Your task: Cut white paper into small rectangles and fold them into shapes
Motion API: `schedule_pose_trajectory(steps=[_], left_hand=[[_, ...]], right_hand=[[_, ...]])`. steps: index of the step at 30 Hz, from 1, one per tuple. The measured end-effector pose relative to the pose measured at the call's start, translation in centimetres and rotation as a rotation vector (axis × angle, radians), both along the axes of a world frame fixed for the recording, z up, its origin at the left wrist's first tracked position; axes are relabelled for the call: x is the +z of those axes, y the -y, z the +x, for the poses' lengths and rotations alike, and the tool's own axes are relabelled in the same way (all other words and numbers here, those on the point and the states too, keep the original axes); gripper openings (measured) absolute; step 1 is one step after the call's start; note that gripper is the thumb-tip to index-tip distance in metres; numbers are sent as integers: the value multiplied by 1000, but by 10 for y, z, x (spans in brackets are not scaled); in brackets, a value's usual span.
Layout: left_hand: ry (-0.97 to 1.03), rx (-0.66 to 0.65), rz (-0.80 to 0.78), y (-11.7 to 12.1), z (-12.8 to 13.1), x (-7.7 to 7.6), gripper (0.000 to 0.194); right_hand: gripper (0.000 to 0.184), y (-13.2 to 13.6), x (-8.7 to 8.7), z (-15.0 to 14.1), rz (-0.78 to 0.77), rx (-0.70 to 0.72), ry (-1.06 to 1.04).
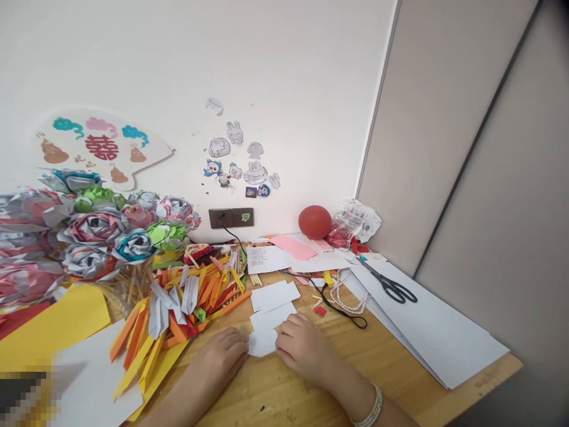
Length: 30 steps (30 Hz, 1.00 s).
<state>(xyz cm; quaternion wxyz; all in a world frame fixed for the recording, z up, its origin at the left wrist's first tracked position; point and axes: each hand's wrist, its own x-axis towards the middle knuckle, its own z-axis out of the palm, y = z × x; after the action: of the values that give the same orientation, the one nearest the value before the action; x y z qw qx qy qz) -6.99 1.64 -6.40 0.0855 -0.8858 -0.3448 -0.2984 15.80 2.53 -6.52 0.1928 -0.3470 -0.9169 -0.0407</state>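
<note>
A small white piece of paper (262, 343) lies on the wooden table between my two hands. My left hand (226, 350) has its fingers curled at the paper's left edge. At the right edge, my right hand (302, 347) grips the same piece with bent fingers; both thumbs are largely hidden. Just beyond it, two more white paper pieces (272, 296) overlap each other. To the left lies a heap of folded orange, yellow and white paper strips (208, 293).
Folded paper flowers (98, 228) stand at the left. Black scissors (391, 284) rest on white sheets (444, 332) at the right. A red balloon (315, 222), a pearl string (344, 296) and a black cord (347, 314) lie toward the back. A socket (231, 217) is on the wall.
</note>
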Motion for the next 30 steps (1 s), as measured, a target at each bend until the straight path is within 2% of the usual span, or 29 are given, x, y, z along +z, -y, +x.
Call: schedule_pose_trajectory(steps=[4,6,10,15,19,22,26,30], left_hand=[[-16,89,-247,-1,2,2,22],[11,124,-315,-2,3,3,20],[28,159,-333,-2,4,0,16],[1,232,-328,-5,7,-2,21],[-43,320,-292,-4,13,-2,19],[-59,359,-256,-2,15,-1,16],[-58,360,-270,0,15,2,17],[-43,365,-279,1,15,4,17]], right_hand=[[5,5,0,-7,-146,-161,-154],[6,6,0,-10,-237,-222,-252],[14,4,-4,-16,-353,-323,-355],[12,2,-4,-20,-318,-404,-330],[12,2,-2,-22,-290,-435,-215],[8,2,-3,-26,-207,-379,-94],[13,4,-7,-29,-46,-163,-42],[18,5,-5,-13,-38,-42,-48]])
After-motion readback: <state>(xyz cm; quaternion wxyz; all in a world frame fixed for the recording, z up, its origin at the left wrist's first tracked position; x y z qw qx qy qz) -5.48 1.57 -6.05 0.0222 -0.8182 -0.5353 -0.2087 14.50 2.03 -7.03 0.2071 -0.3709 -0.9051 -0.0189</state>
